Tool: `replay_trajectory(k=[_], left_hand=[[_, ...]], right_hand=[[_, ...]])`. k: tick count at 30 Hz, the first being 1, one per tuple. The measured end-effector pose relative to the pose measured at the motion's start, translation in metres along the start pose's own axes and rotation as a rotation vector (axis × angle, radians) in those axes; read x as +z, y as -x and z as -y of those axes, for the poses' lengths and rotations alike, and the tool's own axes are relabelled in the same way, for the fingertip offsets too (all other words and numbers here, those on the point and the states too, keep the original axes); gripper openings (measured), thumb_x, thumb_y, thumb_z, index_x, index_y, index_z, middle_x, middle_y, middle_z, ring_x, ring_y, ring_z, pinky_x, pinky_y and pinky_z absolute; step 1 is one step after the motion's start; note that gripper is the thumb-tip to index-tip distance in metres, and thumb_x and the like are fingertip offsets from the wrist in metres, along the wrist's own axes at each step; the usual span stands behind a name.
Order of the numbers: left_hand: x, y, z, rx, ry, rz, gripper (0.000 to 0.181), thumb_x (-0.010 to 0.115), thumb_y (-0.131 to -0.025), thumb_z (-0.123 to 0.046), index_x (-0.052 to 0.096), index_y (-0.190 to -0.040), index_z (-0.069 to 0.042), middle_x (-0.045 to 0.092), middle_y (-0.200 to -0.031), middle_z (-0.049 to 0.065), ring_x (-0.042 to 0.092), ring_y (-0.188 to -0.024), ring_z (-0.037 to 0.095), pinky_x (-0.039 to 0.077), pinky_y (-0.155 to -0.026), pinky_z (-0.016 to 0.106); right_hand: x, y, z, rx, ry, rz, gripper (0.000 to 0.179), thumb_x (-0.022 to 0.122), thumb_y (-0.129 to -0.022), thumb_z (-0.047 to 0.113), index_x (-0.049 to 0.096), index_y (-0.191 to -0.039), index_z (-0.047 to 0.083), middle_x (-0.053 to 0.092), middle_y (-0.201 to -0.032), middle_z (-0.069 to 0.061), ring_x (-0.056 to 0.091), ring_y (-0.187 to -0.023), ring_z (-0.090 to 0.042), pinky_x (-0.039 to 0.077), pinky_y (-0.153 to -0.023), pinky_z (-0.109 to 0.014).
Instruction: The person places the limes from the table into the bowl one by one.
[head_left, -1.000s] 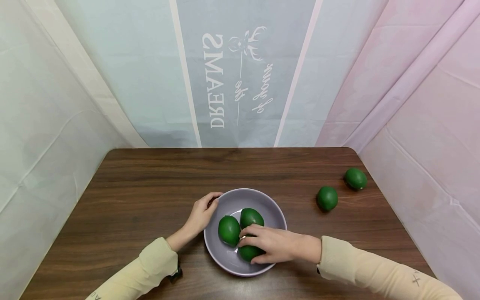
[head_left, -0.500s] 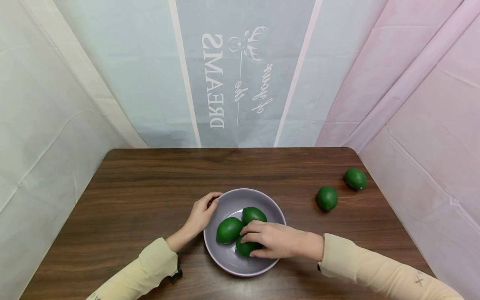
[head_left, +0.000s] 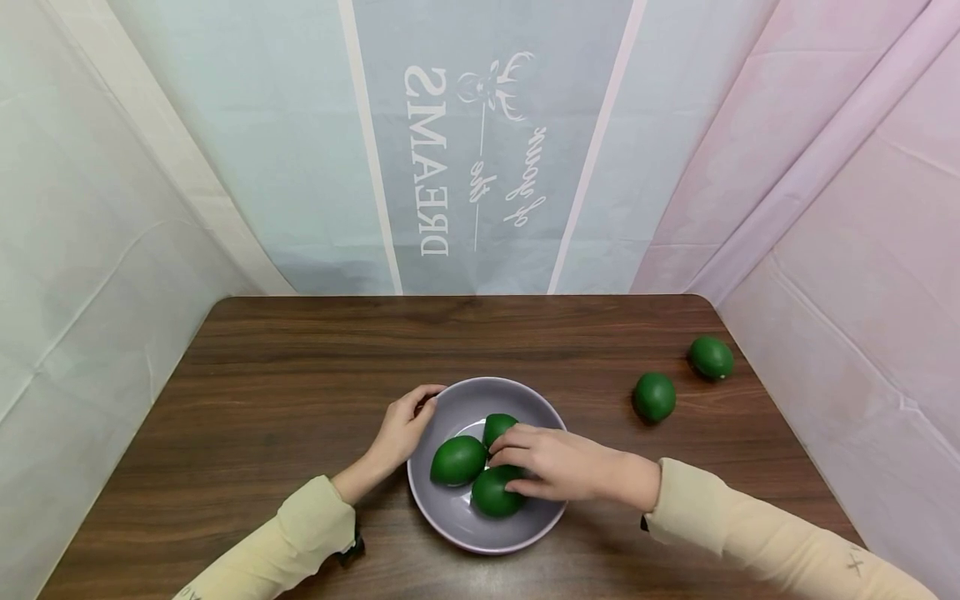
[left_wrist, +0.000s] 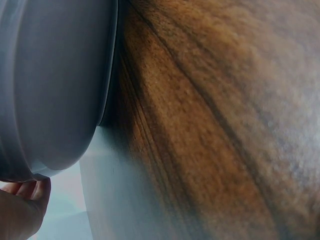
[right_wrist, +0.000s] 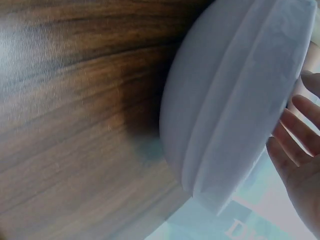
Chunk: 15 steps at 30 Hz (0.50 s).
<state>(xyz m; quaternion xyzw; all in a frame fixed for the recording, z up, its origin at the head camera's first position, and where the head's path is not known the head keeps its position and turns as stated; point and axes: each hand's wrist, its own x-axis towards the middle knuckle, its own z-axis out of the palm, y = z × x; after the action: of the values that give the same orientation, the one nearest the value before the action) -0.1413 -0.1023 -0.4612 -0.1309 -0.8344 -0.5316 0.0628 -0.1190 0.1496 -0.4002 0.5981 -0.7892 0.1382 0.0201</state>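
A grey-purple bowl (head_left: 551, 425) stands near the front middle of the table with three green limes inside. My left hand (head_left: 399, 429) grips its left rim; in the left wrist view the fingers (left_wrist: 31, 190) bend at the bowl's edge. Over the bowl's right side is my right hand (head_left: 562, 462), fingers loosely bent. Its thumb lies at the front lime (head_left: 495, 493), and its fingers partly cover the back lime (head_left: 498, 428). The left lime (head_left: 457, 461) is apart from it. In the right wrist view, the relaxed fingers (right_wrist: 295, 132) show beyond the bowl wall.
Two more limes lie on the wooden table (head_left: 315, 358) at the right: one lime (head_left: 655, 397) nearer, another lime (head_left: 711, 357) by the right edge. Fabric walls (head_left: 480, 275) enclose the back and sides.
The front and left limes have shifted and turned a little in the bowl. My right hand has loosened from the front lime and drawn up and right. The left hand stays put.
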Motion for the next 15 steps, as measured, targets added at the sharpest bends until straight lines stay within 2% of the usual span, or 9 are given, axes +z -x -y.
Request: replay_trajectory(k=[15], left_hand=[[0.0,0.0,-0.002,-0.003,0.004,-0.001,0.02,0.052,-0.091,-0.006,0.065,-0.106,-0.007,0.066,-0.099,0.007,0.06,-0.084,0.017,0.047,-0.071,0.026]], right_hand=[[-0.018,0.008,-0.007,0.099,0.027,0.008,0.027,0.065,-0.084,0.024,0.061,-0.107,0.01,0.059,-0.105,0.003,0.053,-0.1,-0.01,0.044,-0.086,-0.025]])
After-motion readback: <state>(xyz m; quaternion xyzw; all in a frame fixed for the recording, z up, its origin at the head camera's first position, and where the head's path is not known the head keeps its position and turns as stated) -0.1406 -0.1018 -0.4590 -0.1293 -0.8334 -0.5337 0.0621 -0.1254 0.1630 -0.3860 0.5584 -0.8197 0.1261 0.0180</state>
